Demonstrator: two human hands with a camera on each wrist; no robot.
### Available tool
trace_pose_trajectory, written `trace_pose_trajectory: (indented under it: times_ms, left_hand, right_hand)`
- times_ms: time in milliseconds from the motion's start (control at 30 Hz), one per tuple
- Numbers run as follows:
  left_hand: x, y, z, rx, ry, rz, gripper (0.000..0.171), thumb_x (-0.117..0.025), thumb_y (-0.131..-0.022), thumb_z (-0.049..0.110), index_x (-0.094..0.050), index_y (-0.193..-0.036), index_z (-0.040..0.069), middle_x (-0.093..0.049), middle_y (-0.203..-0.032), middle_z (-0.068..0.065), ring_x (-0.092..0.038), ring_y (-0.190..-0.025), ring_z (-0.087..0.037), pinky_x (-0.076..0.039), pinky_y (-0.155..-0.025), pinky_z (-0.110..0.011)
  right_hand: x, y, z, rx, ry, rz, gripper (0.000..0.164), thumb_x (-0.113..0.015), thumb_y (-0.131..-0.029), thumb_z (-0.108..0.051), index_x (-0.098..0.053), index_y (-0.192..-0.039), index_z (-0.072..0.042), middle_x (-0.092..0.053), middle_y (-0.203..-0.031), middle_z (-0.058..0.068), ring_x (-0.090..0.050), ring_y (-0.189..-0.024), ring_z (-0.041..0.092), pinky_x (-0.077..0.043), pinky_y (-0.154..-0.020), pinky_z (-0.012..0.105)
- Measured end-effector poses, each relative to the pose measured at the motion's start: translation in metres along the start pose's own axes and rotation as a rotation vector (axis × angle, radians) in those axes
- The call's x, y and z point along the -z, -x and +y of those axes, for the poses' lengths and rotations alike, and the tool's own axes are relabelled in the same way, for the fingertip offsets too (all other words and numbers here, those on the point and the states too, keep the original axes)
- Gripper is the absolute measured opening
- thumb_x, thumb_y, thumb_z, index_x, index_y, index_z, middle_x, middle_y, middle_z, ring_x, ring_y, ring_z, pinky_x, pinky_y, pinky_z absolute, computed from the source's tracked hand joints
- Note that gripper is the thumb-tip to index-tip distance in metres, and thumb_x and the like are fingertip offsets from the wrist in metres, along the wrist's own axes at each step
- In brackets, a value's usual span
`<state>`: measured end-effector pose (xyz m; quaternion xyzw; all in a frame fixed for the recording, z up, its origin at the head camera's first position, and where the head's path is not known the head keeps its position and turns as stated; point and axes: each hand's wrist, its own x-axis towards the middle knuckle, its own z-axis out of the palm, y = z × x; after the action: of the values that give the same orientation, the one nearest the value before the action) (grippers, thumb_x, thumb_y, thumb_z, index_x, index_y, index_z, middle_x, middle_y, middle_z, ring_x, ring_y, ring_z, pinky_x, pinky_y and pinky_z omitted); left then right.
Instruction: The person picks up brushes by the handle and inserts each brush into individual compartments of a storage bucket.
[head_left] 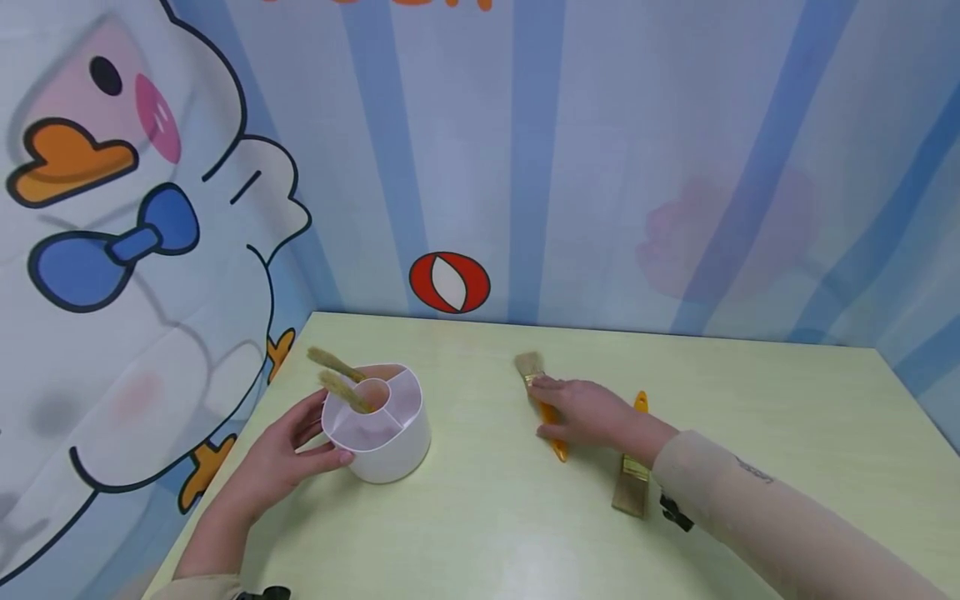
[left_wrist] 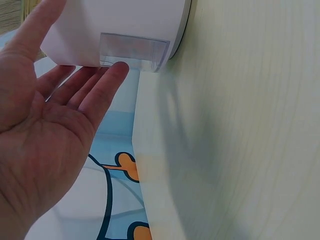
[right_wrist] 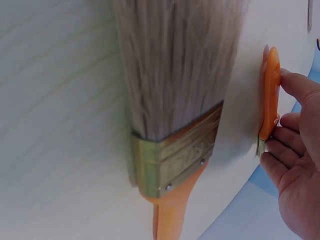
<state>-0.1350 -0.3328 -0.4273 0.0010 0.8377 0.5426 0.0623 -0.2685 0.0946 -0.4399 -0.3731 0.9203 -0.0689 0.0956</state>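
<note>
At the left of the table, my left hand (head_left: 277, 458) holds a white round desk organizer (head_left: 393, 458) by its side, thumb and fingers on its wall. The organizer is tilted. Two paintbrushes stand in it, their pale bristles (head_left: 345, 390) leaning out to the left. In the left wrist view, a clear plastic piece (left_wrist: 135, 50) shows near the fingertips. My right hand (head_left: 588, 412) grips an orange-handled paintbrush (right_wrist: 271, 92) lying on the table, thumb by the handle and fingers near the ferrule. Under the right forearm lies another, wider paintbrush (head_left: 632, 492), bristles toward me.
The pale wooden table (head_left: 480, 533) meets a blue-and-white striped backdrop (head_left: 600, 167) along its far edge. A cartoon duck print (head_left: 202, 358) covers the left side, close to the table's left edge. Dark straps sit at both wrists.
</note>
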Motion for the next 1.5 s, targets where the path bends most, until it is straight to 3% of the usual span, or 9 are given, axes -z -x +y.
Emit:
trace_pose_trajectory:
  times_ms: [200,400,600,733,933,1067,1267,1367,1500]
  left_hand:
    - [0.0,0.0,-0.001,-0.013,0.001,-0.012,0.106,-0.09,-0.089,0.029,-0.024,-0.17,0.01,-0.035,-0.171,-0.019,-0.036,-0.156,-0.043,-0.046,-0.114,-0.043]
    - [0.001,-0.002,0.0,-0.004,-0.022,-0.019,0.107,-0.089,-0.09,0.034,-0.023,-0.171,0.011,-0.033,-0.172,-0.019,-0.035,-0.157,-0.043,-0.044,-0.116,-0.048]
    - [0.004,0.0,-0.002,-0.025,-0.024,-0.024,0.105,-0.088,-0.091,0.033,-0.024,-0.17,0.01,-0.035,-0.171,-0.019,-0.036,-0.156,-0.044,-0.043,-0.117,-0.049]
    - [0.003,0.0,-0.001,-0.049,-0.013,-0.032,0.102,-0.087,-0.093,0.029,-0.024,-0.17,0.01,-0.036,-0.17,-0.019,-0.038,-0.155,-0.043,-0.043,-0.117,-0.05]
    - [0.003,0.0,-0.001,-0.054,0.005,-0.028,0.101,-0.087,-0.093,0.027,-0.024,-0.17,0.01,-0.035,-0.17,-0.02,-0.037,-0.155,-0.043,-0.043,-0.117,-0.048]
    - [0.004,0.0,-0.002,-0.056,-0.002,-0.028,0.102,-0.087,-0.092,0.029,-0.023,-0.17,0.01,-0.035,-0.17,-0.02,-0.037,-0.155,-0.043,-0.045,-0.116,-0.048]
    - [0.006,-0.001,-0.004,-0.044,-0.024,-0.015,0.104,-0.088,-0.091,0.035,-0.024,-0.171,0.012,-0.035,-0.171,-0.018,-0.036,-0.156,-0.044,-0.044,-0.116,-0.051]
    - [0.005,-0.002,-0.004,-0.041,-0.023,-0.018,0.105,-0.087,-0.091,0.035,-0.023,-0.171,0.012,-0.035,-0.171,-0.018,-0.036,-0.156,-0.044,-0.044,-0.117,-0.053]
    - [0.002,-0.004,-0.004,-0.042,-0.02,-0.022,0.104,-0.087,-0.092,0.036,-0.024,-0.171,0.012,-0.035,-0.171,-0.018,-0.036,-0.156,-0.044,-0.044,-0.117,-0.054]
  right_hand:
    - [0.003,0.011,0.002,0.028,-0.012,0.023,0.067,-0.077,-0.101,-0.035,-0.055,-0.155,-0.003,-0.053,-0.16,0.016,-0.053,-0.146,0.036,-0.047,-0.118,0.051]
    - [0.01,0.024,0.0,-0.029,-0.056,0.083,0.066,-0.077,-0.1,-0.037,-0.058,-0.15,0.001,-0.058,-0.154,0.022,-0.057,-0.141,0.039,-0.051,-0.114,0.054]
    - [0.001,0.025,-0.007,-0.052,-0.014,0.016,0.067,-0.076,-0.101,-0.036,-0.055,-0.155,-0.002,-0.054,-0.159,0.018,-0.052,-0.146,0.038,-0.048,-0.117,0.054]
    - [-0.002,0.026,-0.004,-0.019,0.018,-0.016,0.065,-0.075,-0.102,-0.034,-0.054,-0.156,-0.004,-0.051,-0.162,0.016,-0.052,-0.146,0.039,-0.048,-0.117,0.055]
    - [0.003,0.03,0.0,0.069,0.04,-0.036,0.06,-0.074,-0.103,-0.026,-0.055,-0.154,-0.001,-0.05,-0.163,0.016,-0.051,-0.147,0.04,-0.048,-0.117,0.055]
    - [0.007,0.03,0.0,0.032,0.02,-0.016,0.063,-0.074,-0.103,-0.031,-0.054,-0.154,0.0,-0.053,-0.159,0.018,-0.054,-0.144,0.039,-0.048,-0.116,0.055]
    - [0.009,0.024,-0.005,-0.148,-0.028,0.064,0.068,-0.074,-0.101,-0.043,-0.059,-0.147,0.005,-0.067,-0.142,0.023,-0.067,-0.125,0.041,-0.055,-0.109,0.054]
    - [0.006,0.02,-0.006,-0.16,-0.007,0.074,0.052,-0.075,-0.1,-0.041,-0.068,-0.129,0.002,-0.075,-0.116,0.017,-0.072,-0.099,0.033,-0.062,-0.093,0.047]
    - [0.002,0.017,-0.006,-0.112,0.047,0.08,0.03,-0.077,-0.1,-0.036,-0.064,-0.098,-0.009,-0.059,-0.079,0.0,-0.053,-0.068,0.018,-0.05,-0.066,0.033]
